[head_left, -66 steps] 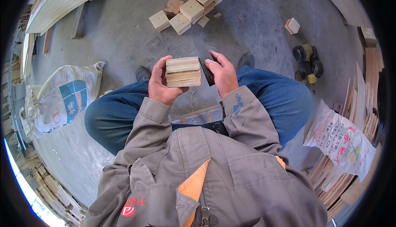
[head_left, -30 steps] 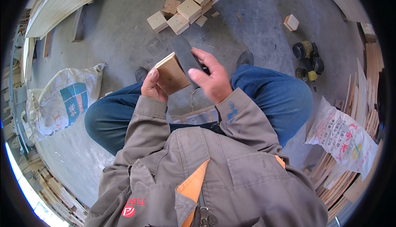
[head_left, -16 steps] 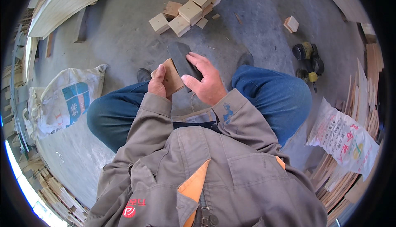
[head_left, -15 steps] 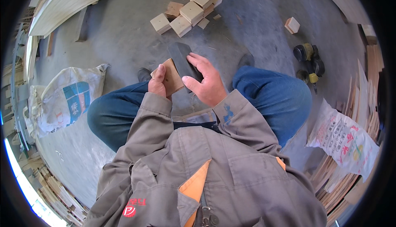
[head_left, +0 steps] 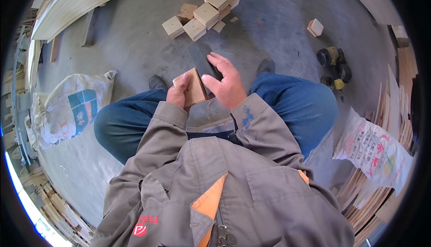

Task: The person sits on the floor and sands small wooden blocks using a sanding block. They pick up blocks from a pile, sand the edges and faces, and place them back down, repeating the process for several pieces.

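Note:
Between my knees, my left hand (head_left: 177,95) grips a square, light wooden block (head_left: 195,90), its thumb lying on the broad face. A long, dark grey sanding block (head_left: 200,56) is held in my right hand (head_left: 230,84), with the thumb on the near edge and the fingers over the far side. The sanding block lies against the right edge of the wood. My right palm and fingertips hide part of it. The fingers of my left hand are mostly behind the wood.
Beyond my hands, several square wooden blocks (head_left: 206,15) are piled on the concrete floor. One more block (head_left: 315,28) lies apart at the right, near a cordless power tool (head_left: 333,58). White woven sacks (head_left: 74,108) (head_left: 375,150) and stacked wood strips (head_left: 381,188) flank me.
The wooden block has tilted and shifted slightly right, showing more of its broad face and edge. My right hand stays on the sanding block, which still meets the wood's side.

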### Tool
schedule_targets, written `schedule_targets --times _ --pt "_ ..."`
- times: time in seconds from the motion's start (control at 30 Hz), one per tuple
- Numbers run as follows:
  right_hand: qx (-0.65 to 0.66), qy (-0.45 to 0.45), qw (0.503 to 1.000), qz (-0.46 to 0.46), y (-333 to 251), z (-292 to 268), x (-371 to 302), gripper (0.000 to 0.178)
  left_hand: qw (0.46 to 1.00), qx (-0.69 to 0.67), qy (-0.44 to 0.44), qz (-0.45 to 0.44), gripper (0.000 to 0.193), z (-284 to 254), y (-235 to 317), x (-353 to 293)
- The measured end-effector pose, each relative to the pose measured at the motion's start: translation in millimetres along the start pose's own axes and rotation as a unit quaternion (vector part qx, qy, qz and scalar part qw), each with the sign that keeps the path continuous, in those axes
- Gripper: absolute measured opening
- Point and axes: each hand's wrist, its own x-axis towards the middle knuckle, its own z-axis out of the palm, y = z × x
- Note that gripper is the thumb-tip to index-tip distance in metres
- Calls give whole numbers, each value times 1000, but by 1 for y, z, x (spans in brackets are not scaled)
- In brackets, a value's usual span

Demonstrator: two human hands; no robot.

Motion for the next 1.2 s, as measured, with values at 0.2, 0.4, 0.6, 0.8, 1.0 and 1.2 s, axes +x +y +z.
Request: schedule_targets --times 0.2,0.4,0.6,0.8,1.0,1.2 --pt "-26 -57 997 -49 -13 1 -19 58 997 -72 23 16 55 -5 29 5" --pt "-49 -58 993 -85 -21 0 -22 56 996 -93 -11 -1 56 -4 25 1" --pt "-43 13 999 -13 -10 -6 -1 53 995 -46 -80 -46 49 2 4 -10" --pt "-103 -54 988 -105 -26 2 -35 57 995 -103 -4 -5 55 -6 35 -6" --pt "-118 -27 986 -114 -33 9 -24 56 992 -109 -55 -8 55 -11 18 -2" --pt "-114 43 990 -73 -22 -4 0 53 989 -67 -125 -51 52 0 10 -18"
